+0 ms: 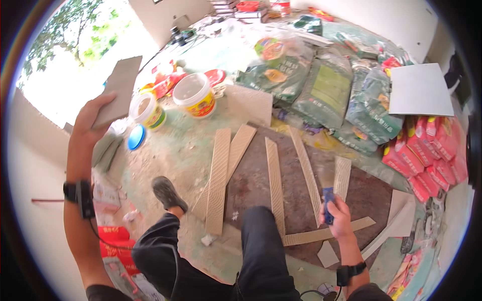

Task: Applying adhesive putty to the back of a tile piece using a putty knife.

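Flat grey-brown tile piece (120,89), raised toward ten o'clock of the view. The left hand (94,113) grasps it at its lower left edge; from this grip the piece extends toward one o'clock, its long axis running seven to one. The right hand, well apart near four o'clock, is closed around a blue tool (328,206) standing roughly twelve to six; the left is thus the nearer to the piece. Outward: a white bucket (195,98) at three o'clock from the piece; between four and five, ribbed strips (219,180) on a brown board (251,183). Hidden: the left fingers behind the piece, and the tool's lower end. Its upper end is blurred, its kind uncertain. A knee (258,228) covers part of the board.
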Demonstrator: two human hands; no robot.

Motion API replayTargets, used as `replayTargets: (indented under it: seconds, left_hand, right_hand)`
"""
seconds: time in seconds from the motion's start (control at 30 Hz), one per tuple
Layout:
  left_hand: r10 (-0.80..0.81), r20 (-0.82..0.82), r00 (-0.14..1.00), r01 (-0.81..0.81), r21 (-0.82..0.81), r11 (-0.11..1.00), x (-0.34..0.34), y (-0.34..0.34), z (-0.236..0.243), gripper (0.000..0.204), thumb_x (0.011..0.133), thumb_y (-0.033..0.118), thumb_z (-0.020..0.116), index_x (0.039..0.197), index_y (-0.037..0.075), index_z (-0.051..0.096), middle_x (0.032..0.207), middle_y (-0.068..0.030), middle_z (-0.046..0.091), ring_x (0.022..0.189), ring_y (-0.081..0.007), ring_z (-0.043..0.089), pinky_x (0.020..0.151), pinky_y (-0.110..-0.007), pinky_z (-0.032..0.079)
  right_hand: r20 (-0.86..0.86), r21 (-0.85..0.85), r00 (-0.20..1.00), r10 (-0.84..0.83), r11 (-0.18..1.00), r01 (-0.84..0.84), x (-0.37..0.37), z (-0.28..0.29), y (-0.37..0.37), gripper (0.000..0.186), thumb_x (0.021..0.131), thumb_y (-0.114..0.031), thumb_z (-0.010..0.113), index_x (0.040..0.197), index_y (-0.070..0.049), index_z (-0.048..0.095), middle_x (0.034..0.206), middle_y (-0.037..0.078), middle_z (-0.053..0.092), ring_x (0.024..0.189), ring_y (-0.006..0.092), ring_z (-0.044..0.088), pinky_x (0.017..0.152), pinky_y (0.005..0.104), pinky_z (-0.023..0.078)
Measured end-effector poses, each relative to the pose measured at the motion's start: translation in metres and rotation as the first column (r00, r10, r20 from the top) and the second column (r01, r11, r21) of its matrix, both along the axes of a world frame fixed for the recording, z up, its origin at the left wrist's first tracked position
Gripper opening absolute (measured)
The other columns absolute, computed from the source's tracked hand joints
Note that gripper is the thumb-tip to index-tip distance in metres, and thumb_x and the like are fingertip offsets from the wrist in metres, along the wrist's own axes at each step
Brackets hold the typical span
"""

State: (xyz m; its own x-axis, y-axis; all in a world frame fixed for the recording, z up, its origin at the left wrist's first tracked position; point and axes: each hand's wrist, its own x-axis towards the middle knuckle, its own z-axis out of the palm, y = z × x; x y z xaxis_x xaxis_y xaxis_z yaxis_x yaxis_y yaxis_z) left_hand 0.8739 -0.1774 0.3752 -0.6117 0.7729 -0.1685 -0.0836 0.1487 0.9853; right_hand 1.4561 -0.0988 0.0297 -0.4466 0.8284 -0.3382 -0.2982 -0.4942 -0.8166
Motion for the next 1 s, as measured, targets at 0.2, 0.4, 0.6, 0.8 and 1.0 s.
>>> replayTargets:
  seconds: [0.2,0.4,0.6,0.8,1.0]
  left_hand:
    - [0.143,0.095,0.985,-0.144,0.005,0.99,-0.071,0.038,-0.104,0.028,0.091,0.015,0.069,0.114,0.001,0.062,0.105,-0.0112,0.069,0.092,-0.021,0.07,0.077,-0.035,0.06]
    - [0.141,0.245,0.959,-0.175,0.122,0.977,-0.164,0.109,-0.264,0.031,0.09,0.006,0.066,0.118,-0.005,0.061,0.107,-0.0113,0.07,0.09,-0.0215,0.071,0.082,-0.035,0.059]
    - [0.3,0.418,0.857,-0.318,-0.03,0.948,-0.281,0.108,-0.389,0.037,0.088,0.001,0.067,0.123,-0.007,0.056,0.11,-0.014,0.069,0.092,-0.021,0.071,0.084,-0.036,0.059]
    - [0.351,0.47,0.81,-0.353,-0.088,0.932,-0.343,0.12,-0.448,0.038,0.087,0.0,0.067,0.124,-0.004,0.056,0.109,-0.0108,0.069,0.092,-0.0178,0.07,0.082,-0.033,0.058]
    - [0.345,0.571,0.745,-0.336,-0.126,0.933,-0.389,0.126,-0.472,0.041,0.085,0.003,0.072,0.123,-0.004,0.057,0.11,-0.0092,0.069,0.092,-0.0155,0.069,0.084,-0.03,0.056]
  right_hand:
    - [0.156,0.107,0.973,0.171,0.976,-0.189,-0.101,0.028,0.067,0.019,0.101,-0.02,0.057,0.11,-0.003,0.052,0.078,0.006,0.058,0.061,0.0141,0.056,0.054,0.0274,0.043]
    - [0.492,0.185,0.864,0.109,0.956,-0.226,-0.223,0.026,0.161,0.031,0.098,-0.024,0.063,0.114,-0.002,0.049,0.071,0.005,0.056,0.054,0.0121,0.054,0.05,0.0275,0.046]
    - [0.674,0.428,0.731,0.109,0.749,-0.506,-0.454,0.061,0.265,0.031,0.095,-0.027,0.067,0.104,0.0,0.053,0.074,0.006,0.06,0.063,0.0119,0.055,0.059,0.0285,0.046]
    - [0.945,0.325,0.299,-0.129,0.306,-0.895,-0.703,0.045,0.374,0.029,0.09,-0.028,0.068,0.085,0.0,0.062,0.066,0.018,0.059,0.059,0.0293,0.057,0.059,0.0391,0.045]
    - [0.951,0.006,-0.016,-0.309,0.07,-0.998,-0.864,-0.028,0.444,0.04,0.083,-0.039,0.064,0.077,0.0,0.07,0.078,0.024,0.068,0.078,0.0434,0.067,0.071,0.0528,0.053]
